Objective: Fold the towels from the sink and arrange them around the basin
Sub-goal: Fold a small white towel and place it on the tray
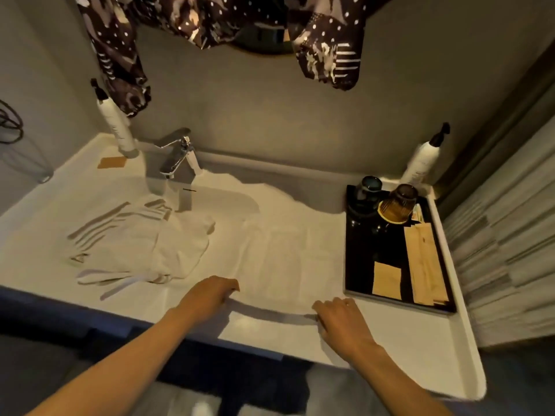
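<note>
A white towel [288, 250] lies spread flat over the counter and across the basin, reaching back toward the wall. My left hand [210, 292] grips its near left corner and my right hand [339, 316] grips its near right corner, lifting the front edge slightly off the counter. To the left lies a second white towel [144, 244], crumpled, with grey stripes along one end. The basin itself is mostly hidden under the towels. The chrome faucet [177, 159] stands behind them.
A black tray [366, 274] on the right holds two tumblers [393, 205] and paper packets. White pump bottles stand at the back left [117, 127] and back right [420, 163]. Patterned dark fabric [120, 55] hangs above. The white counter edge [420, 370] runs in front.
</note>
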Demonstrator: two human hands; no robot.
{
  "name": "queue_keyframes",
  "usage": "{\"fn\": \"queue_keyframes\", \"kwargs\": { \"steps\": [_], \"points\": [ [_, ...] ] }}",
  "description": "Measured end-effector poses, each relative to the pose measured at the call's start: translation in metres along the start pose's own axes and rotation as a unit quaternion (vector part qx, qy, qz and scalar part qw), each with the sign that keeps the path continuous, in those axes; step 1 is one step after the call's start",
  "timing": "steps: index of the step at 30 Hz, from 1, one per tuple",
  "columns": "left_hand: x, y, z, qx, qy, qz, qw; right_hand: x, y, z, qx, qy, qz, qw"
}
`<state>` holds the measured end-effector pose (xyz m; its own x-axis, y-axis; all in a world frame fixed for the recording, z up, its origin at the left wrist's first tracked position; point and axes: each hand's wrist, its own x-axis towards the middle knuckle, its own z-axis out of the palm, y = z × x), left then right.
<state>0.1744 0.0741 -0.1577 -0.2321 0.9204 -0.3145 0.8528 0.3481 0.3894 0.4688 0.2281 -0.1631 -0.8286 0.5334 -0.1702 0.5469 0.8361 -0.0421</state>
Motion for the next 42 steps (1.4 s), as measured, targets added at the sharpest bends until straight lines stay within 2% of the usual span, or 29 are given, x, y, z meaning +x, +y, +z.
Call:
{"fn": "queue_keyframes", "kwargs": {
  "steps": [5,7,10,12,14,17,19,21,22,23,24,25,27,29,31,33,36,38,40,42],
  "points": [
    [-0.023,-0.023,0.007,-0.105,-0.006,-0.021,0.994,-0.026,-0.012,0.005,0.092,-0.033,0.044,0.994],
    [-0.029,-0.029,0.002,-0.111,-0.052,-0.028,0.992,-0.036,-0.016,-0.001,0.11,-0.089,0.05,0.989],
    [-0.034,-0.025,-0.011,-0.069,-0.166,-0.024,0.983,-0.046,-0.012,-0.024,0.183,-0.234,0.094,0.95],
    [-0.034,-0.023,-0.023,-0.077,-0.173,-0.018,0.982,-0.041,-0.006,-0.039,0.263,-0.247,0.135,0.923],
    [-0.028,-0.024,-0.033,-0.121,-0.126,-0.037,0.984,-0.031,-0.001,-0.053,0.314,-0.161,0.175,0.919],
    [-0.01,-0.022,-0.044,-0.215,-0.006,-0.091,0.972,-0.005,0.007,-0.067,0.363,0.041,0.223,0.904],
    [0.008,-0.014,-0.049,-0.27,0.108,-0.122,0.949,0.02,0.013,-0.072,0.386,0.133,0.259,0.875],
    [0.024,-0.002,-0.051,-0.329,0.228,-0.162,0.902,0.04,0.012,-0.072,0.437,0.211,0.29,0.825],
    [0.027,0.003,-0.047,-0.336,0.282,-0.179,0.881,0.044,0.008,-0.069,0.452,0.247,0.306,0.8],
    [0.027,0.008,-0.043,-0.31,0.329,-0.177,0.875,0.044,0.004,-0.063,0.45,0.273,0.324,0.786],
    [0.025,0.009,-0.033,-0.255,0.35,-0.148,0.889,0.039,-0.002,-0.053,0.432,0.279,0.342,0.786],
    [0.022,0.012,-0.021,-0.184,0.329,-0.089,0.922,0.031,-0.009,-0.04,0.409,0.259,0.36,0.797],
    [0.015,0.016,0.008,-0.058,0.227,0.053,0.971,0.013,-0.022,-0.015,0.363,0.177,0.396,0.825],
    [0.015,0.019,0.039,0.042,0.153,0.15,0.976,0.005,-0.028,-0.001,0.32,0.1,0.433,0.837],
    [0.014,0.033,0.061,0.08,0.104,0.159,0.978,0.008,-0.029,-0.001,0.328,0.059,0.458,0.824],
    [0.006,0.048,0.073,0.065,0.071,0.122,0.988,0.019,-0.027,-0.003,0.419,0.041,0.486,0.766],
    [-0.012,0.049,0.084,0.055,0.081,0.112,0.989,0.037,-0.023,-0.012,0.623,0.007,0.503,0.599],
    [-0.021,0.04,0.081,0.05,0.055,0.127,0.989,0.04,-0.019,-0.021,0.672,-0.045,0.502,0.542],
    [-0.029,0.034,0.076,0.042,0.031,0.131,0.99,0.041,-0.016,-0.021,0.686,-0.072,0.493,0.531],
    [-0.032,0.032,0.072,0.037,0.024,0.134,0.99,0.037,-0.013,-0.023,0.656,-0.08,0.481,0.576]
  ]
}}
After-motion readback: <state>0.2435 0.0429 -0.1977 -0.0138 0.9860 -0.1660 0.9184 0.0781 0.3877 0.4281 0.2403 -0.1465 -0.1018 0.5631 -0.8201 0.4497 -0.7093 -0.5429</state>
